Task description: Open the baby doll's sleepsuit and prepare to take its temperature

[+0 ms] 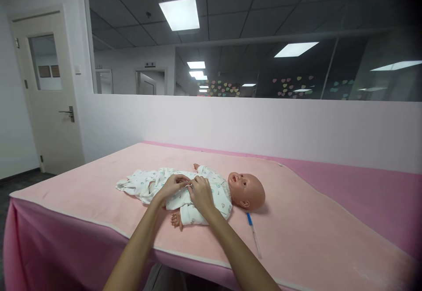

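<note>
Two hands, left hand [172, 185] and right hand [200, 193], pinch doll's romper [171, 184]

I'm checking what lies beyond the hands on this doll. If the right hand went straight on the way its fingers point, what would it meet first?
The right hand points up-left across the doll's chest, so it would probably meet the left hand first, fingertips nearly touching on the white printed baby garment. Depth is unclear.

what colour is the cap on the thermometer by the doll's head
Blue, on the thermometer beside the doll; head view.
</note>
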A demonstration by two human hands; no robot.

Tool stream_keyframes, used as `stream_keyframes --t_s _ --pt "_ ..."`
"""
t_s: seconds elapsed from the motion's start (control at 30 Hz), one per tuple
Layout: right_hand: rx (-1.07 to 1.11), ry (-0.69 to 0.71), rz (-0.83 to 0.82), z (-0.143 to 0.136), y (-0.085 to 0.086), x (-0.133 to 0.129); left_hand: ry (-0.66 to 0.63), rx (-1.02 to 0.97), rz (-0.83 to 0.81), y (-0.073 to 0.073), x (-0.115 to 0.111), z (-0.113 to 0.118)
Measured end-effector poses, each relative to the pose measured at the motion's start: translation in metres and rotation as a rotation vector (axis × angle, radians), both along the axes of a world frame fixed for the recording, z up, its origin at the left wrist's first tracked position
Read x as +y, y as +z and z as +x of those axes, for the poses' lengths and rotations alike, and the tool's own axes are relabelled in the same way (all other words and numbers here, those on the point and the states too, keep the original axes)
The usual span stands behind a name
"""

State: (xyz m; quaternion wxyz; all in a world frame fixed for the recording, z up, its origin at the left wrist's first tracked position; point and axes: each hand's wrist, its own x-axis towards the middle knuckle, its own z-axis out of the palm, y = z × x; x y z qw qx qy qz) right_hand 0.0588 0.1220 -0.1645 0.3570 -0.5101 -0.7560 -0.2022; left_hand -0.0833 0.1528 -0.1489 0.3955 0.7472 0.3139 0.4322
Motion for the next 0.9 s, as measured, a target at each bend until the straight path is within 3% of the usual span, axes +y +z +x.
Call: stream_keyframes --t_s 0.17,0.33,0.63,0.9 --pt "0.002 0.007 -0.010 0.0000 0.0016 -0.0016 0.047 -0.024 0.005 -0.0013 -0.0003 0.0003" --pt "0.008 -0.008 -0.010 0.0006 0.0006 -0.0014 0.000 0.023 -0.016 0.0017 -0.0025 -0.0008" --pt "0.003 0.013 -0.005 0.0010 -0.0003 -0.0002 0.032 0.053 0.038 0.0023 -0.0049 0.0047" --pt "0.048 0.013 -0.029 -0.0002 0.0000 -0.0015 -0.027 -0.012 -0.076 0.0048 -0.0047 0.0003"
